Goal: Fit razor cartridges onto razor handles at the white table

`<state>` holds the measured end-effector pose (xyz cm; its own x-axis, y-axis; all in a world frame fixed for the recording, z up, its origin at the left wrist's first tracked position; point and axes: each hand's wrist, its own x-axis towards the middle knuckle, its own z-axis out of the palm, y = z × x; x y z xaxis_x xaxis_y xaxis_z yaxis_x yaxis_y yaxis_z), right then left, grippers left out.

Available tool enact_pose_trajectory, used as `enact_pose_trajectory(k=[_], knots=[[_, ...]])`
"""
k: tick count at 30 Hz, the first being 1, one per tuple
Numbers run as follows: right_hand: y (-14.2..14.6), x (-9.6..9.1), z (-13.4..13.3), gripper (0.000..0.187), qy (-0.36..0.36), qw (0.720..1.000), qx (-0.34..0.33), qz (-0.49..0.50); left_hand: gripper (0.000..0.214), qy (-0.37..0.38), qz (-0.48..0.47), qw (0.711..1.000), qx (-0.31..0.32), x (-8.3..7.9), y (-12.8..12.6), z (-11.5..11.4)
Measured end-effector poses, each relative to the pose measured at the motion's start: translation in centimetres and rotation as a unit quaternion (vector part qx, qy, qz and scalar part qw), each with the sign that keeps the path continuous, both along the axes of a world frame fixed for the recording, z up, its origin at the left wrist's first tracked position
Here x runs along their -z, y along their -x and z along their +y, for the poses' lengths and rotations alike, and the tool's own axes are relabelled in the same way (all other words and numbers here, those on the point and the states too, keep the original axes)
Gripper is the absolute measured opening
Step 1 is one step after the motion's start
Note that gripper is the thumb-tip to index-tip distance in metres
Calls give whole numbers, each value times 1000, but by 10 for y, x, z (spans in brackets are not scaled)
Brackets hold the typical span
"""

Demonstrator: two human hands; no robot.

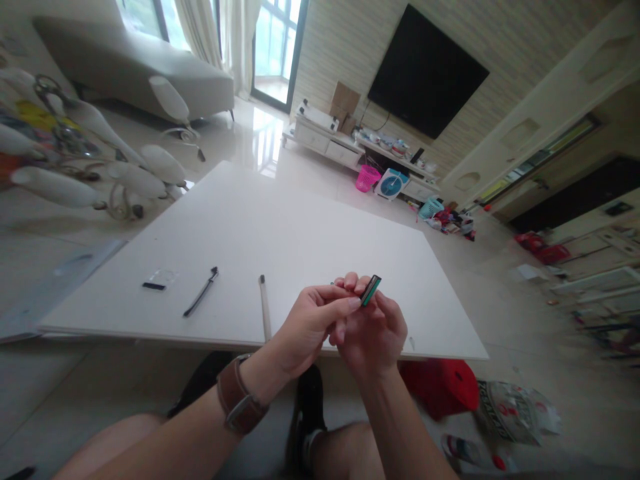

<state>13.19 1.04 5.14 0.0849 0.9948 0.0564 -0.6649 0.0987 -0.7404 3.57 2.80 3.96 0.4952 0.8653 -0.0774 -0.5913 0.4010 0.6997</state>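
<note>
Both my hands meet over the near edge of a white table [280, 233]. My right hand [373, 333] is closed round a small flat black-and-green piece [371, 289] that sticks up from its fingers. My left hand [310, 323], with a brown watch strap [240, 400] on the wrist, pinches at the lower end of the same piece with thumb and forefinger. On the table to the left lie a thin pale stick [265, 307], a black slim tool [201, 292] and a small clear packet with a black strip [157, 281].
A red object [443, 383] and a printed plastic bag [515, 410] lie on the floor under the table's right corner. White vase-like shapes [100, 167] stand at the left. A sofa, a wall television and a low cabinet are far behind.
</note>
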Motion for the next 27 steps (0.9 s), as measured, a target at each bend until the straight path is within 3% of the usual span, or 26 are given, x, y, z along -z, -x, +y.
enact_pose_trajectory(k=[13, 27], knots=[[2, 1, 1, 8, 4, 1000, 2, -27, 25, 11, -32, 999, 12, -3, 1, 2], [1, 1, 2, 19, 15, 999, -11, -31, 27, 11, -14, 1000, 5, 2, 0, 2]])
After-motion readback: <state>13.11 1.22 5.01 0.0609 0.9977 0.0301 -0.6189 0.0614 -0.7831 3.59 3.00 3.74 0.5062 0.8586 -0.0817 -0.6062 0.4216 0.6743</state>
